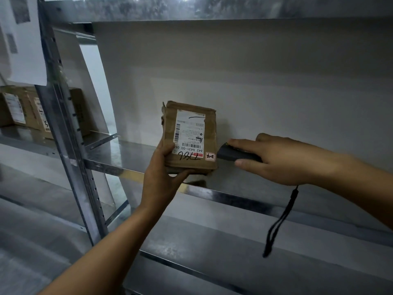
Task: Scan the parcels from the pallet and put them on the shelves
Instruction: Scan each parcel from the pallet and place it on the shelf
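Pale wall [255, 81] backs a run of grey metal shelving, its slotted upright post [70, 145] standing at the left. A white paper sheet [23, 39] hangs at the top left. Beyond the post, in the neighbouring bay, brown cardboard boxes [25, 109] with white labels sit on a shelf.

On the middle shelf [119, 152], near its front edge, a small brown parcel [209, 128] stands upright, its face turned toward the camera. Its white shipping label [189, 130] is upside down, with a barcode down the left side and black handwritten marks below it. A small red-bordered sticker [210, 156] sits at the lower right corner. Whether the parcel's base rests on the metal or hangs just above it cannot be told.

The left hand [161, 179] grips the parcel at its lower left corner, the thumb laid across the front and the fingers curled under the bottom edge.

The right hand [276, 160] is wrapped round a dark handheld scanner [228, 154] – forefinger stretched along the top, thumb on the near side. The scanner's nose points left at the parcel's lower right edge, just beside the sticker. A black wrist strap [280, 218] dangles from under this hand, in front of the lower shelf [212, 241] – that shelf's surface is blurred grey metal
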The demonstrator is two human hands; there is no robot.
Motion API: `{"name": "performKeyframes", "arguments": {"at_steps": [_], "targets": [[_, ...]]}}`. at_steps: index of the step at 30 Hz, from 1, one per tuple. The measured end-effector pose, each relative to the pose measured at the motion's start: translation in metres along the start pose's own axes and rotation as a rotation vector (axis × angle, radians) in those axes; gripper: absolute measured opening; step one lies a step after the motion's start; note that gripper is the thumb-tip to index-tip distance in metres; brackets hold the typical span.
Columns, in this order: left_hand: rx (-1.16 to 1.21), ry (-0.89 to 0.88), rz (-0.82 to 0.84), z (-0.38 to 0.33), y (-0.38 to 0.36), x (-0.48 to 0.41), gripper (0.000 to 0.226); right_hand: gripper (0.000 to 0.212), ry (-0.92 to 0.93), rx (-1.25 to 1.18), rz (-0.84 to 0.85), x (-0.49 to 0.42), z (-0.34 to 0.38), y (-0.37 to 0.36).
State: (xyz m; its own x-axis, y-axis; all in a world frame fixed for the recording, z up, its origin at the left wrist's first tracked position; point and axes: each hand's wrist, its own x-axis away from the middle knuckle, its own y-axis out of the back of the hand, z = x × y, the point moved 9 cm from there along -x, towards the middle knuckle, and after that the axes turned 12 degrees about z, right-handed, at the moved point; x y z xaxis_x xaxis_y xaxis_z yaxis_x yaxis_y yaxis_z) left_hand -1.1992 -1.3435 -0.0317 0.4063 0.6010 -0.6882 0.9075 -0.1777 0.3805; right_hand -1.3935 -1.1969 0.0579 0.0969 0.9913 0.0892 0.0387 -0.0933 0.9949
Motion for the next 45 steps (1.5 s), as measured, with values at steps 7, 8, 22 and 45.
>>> {"name": "performKeyframes", "arguments": {"at_steps": [7, 8, 22, 45], "targets": [[-0.146, -0.144, 0.019, -0.006, 0.019, -0.004, 0.074, 0.049, -0.011, 0.318, 0.013, -0.012, 0.027, 0.0], [-0.163, -0.152, 0.018, -0.005, 0.021, -0.003, 0.075, 0.048, -0.01, 0.318, -0.009, -0.012, 0.028, 0.002], [-0.303, -0.175, 0.023, 0.014, 0.054, -0.002, 0.073, 0.053, 0.061, 0.24, -0.035, -0.023, 0.045, -0.008], [0.138, 0.311, 0.095, 0.085, 0.12, -0.021, 0.086, 0.08, 0.128, 0.053, -0.04, -0.07, 0.074, -0.009]]}}
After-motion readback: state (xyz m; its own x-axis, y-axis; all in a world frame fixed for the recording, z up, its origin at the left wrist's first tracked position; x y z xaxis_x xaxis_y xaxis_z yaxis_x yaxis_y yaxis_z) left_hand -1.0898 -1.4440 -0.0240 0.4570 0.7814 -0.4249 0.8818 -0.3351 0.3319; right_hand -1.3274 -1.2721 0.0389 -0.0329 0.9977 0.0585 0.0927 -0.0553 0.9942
